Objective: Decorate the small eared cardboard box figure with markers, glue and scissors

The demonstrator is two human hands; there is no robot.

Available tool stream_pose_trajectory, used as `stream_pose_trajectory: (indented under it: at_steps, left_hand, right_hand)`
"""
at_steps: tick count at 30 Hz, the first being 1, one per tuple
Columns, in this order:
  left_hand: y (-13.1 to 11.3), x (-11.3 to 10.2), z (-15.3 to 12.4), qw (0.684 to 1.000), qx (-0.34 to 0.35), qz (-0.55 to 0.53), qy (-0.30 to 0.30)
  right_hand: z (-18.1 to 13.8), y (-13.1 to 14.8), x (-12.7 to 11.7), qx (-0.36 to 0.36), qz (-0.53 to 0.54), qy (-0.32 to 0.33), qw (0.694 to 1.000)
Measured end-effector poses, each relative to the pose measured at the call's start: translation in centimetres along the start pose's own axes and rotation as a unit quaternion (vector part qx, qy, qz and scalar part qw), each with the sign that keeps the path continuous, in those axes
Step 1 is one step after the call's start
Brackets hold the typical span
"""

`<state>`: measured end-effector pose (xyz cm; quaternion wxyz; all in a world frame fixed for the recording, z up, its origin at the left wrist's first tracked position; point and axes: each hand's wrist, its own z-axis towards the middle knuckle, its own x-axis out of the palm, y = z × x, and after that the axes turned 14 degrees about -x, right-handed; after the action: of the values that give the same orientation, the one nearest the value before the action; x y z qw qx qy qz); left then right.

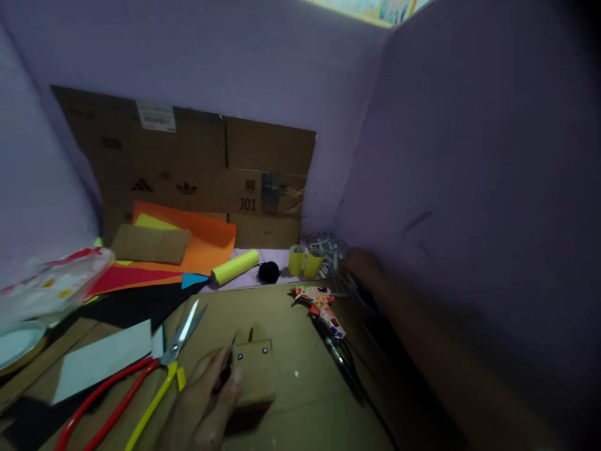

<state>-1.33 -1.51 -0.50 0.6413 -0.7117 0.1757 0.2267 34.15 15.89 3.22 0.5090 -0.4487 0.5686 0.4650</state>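
My left hand (206, 394) grips a small cardboard box (256, 376) by its left side, just above the cardboard work surface. Two dark round dots sit near the top of its front face, and thin dark points stick up behind it. Something dark between my fingers is too shaded to name. Stretched to the back right, my right hand (364, 269) is smeared by motion beside a clear plastic bag (328, 247); its fingers cannot be made out. Between the hands lies a patterned glue gun (322, 307) with a dark cord.
Open scissors (171, 354) with red and yellow handles lie left of my left hand. Behind are a yellow roll (235, 267), a black yarn ball (269, 272) and two short yellow tubes (312, 263). Orange paper (211, 238) and a large cardboard sheet (197, 150) stand toward the wall.
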Motion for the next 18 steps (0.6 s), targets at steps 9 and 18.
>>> stream_pose_trajectory:
  at_steps: [9, 18]
  left_hand:
    - [0.6, 0.2, 0.2, 0.996, -0.065, -0.029, -0.057]
    - [-0.8, -0.5, -2.1, 0.901, 0.377, 0.109, -0.186]
  right_hand:
    - [-0.9, 0.8, -3.0, 0.079, 0.030, 0.038, 0.996]
    - [-18.3, 6.7, -5.0, -0.154, 0.238, 0.109, 0.953]
